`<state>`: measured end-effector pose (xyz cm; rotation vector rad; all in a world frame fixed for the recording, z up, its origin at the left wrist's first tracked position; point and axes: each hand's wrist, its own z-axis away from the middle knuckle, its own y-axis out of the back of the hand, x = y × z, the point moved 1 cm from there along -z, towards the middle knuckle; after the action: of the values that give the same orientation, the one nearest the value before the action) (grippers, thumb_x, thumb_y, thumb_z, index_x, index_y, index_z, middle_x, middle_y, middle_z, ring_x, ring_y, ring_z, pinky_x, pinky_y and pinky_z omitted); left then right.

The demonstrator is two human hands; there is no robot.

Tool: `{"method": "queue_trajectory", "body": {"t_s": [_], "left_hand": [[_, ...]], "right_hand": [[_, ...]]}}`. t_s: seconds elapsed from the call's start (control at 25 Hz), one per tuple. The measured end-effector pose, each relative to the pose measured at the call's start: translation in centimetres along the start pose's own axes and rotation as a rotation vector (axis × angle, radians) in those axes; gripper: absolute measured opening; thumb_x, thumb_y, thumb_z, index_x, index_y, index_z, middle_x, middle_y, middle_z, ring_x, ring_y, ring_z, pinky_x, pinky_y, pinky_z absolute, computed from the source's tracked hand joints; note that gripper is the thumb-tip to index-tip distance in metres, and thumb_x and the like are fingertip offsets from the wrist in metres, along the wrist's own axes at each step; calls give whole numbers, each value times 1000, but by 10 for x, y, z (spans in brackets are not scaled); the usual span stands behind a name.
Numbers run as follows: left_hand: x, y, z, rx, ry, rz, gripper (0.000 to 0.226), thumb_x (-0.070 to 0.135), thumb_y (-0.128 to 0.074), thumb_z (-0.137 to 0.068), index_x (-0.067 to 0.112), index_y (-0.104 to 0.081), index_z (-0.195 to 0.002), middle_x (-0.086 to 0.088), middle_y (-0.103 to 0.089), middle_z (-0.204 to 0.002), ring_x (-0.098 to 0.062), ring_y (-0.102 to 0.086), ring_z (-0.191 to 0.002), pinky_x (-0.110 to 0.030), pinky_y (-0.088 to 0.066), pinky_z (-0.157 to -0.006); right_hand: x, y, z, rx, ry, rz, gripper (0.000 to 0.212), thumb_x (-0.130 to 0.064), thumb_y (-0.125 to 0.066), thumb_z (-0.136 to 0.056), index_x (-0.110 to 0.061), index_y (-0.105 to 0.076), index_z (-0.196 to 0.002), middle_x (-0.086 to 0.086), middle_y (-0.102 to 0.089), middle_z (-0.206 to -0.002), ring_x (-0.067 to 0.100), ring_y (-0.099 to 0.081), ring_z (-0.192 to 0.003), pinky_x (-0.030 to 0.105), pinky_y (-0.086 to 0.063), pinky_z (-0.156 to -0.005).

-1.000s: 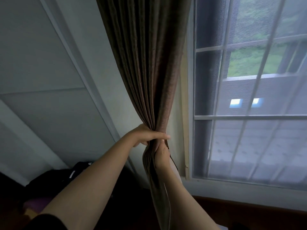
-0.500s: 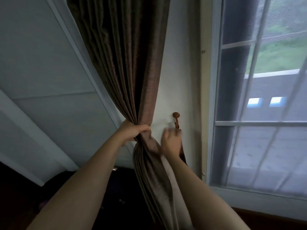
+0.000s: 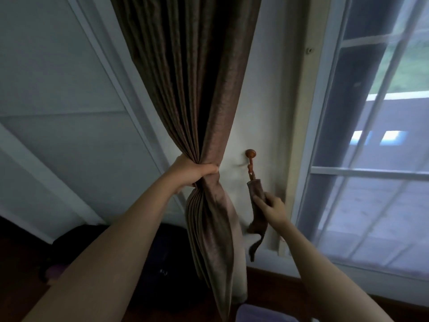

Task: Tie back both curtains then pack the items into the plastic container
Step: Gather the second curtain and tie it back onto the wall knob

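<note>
a pale wall stands between grey panelling on the left and a tall white-framed window on the right — dim daylight comes through its panes. below lie a dark wooden floor and a black bag by the wall.

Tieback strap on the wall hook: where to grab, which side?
Probably the flat mid-section of the tieback strap, below the hook, pinched across its width from the window side, as the right hand does. Its top is tethered, its tail dangles free, and the curtain, bunched by the left hand, crowds the other side.
</note>
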<state>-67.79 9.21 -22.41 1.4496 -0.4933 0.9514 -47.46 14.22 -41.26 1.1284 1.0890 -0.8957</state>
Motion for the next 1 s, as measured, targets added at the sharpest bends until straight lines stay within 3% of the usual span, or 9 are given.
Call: {"method": "queue_trajectory", "body": {"t_s": [0.2, 0.32, 0.44, 0.56, 0.68, 0.8, 0.88, 1.0], "left_hand": [[18, -47, 8, -47, -11, 28, 66, 30, -77, -70, 15, -50, -129, -2, -57, -118, -20, -56, -99, -28, -50, -69], [29, -77, 16, -71, -8, 57, 65, 30, -77, -70, 15, -51, -128, -3, -57, -117, -19, -56, -96, -27, -49, -68], [36, -99, 21, -41, 16, 94, 65, 30, -78, -68, 13, -53, -126, -6, -59, -119, -20, -57, -95, -27, -48, -68], [47, -123, 29, -8, 9, 100, 67, 30, -77, -67, 14, -52, -126, -6, -59, -120, -20, -56, -93, -29, -51, -69], [66, -151, 38, 45, 0, 100, 69, 35, -75, -66, 14, -50, -127, -7, -60, -121, -25, -59, -101, -35, -53, -85], [92, -179, 43, 68, -19, 93, 57, 35, -73, -70, 12, -56, -120, -8, -64, -118, -29, -61, -106, -31, -52, -85], [105, -193, 41, 28, 3, 72, 54, 37, -74, -69, 13, -58, -114, -8, -65, -114, -29, -63, -102, -35, -55, -84], [112, -195, 33, -126, 51, 162, 52, 37, -80, -65, 15, -58, -108, -5, -67, -110, -25, -64, -98, -41, -56, -86]], "right_hand": [[-20, 94, 25, -162, -28, 118, 33, -36, -64, -84, -8, -60, -66, -1, -52, -56, 14, -50, -56, 27, -38, -57], [-54, 155, 32, -240, -51, 360, 38, -29, -70, -82, -16, -53, -51, -11, -46, -46, 6, -44, -48, 19, -33, -51], [-81, 211, 44, -197, -6, 558, 37, -33, -71, -81, -19, -58, -49, -12, -45, -46, 1, -42, -46, 18, -32, -50], [-99, 247, 59, -77, 94, 850, 30, -35, -70, -80, -19, -61, -56, -8, -51, -49, 8, -49, -54, 28, -36, -55], [-113, 235, 84, 53, 248, 1050, 39, -42, -70, -75, -22, -45, -53, -7, -45, -51, 16, -46, -54, 29, -31, -51], [-112, 198, 121, 147, 329, 1000, 43, -42, -63, -74, -21, -34, -50, -4, -44, -52, 14, -41, -50, 27, -24, -47], [-94, 170, 138, 216, 346, 936, 31, -33, -62, -76, -21, -42, -55, 1, -54, -64, 22, -49, -59, 26, -25, -48], [-63, 131, 151, 378, 318, 732, 7, -18, -57, -83, -13, -60, -79, 5, -56, -81, 29, -58, -68, 25, -28, -51]]}}
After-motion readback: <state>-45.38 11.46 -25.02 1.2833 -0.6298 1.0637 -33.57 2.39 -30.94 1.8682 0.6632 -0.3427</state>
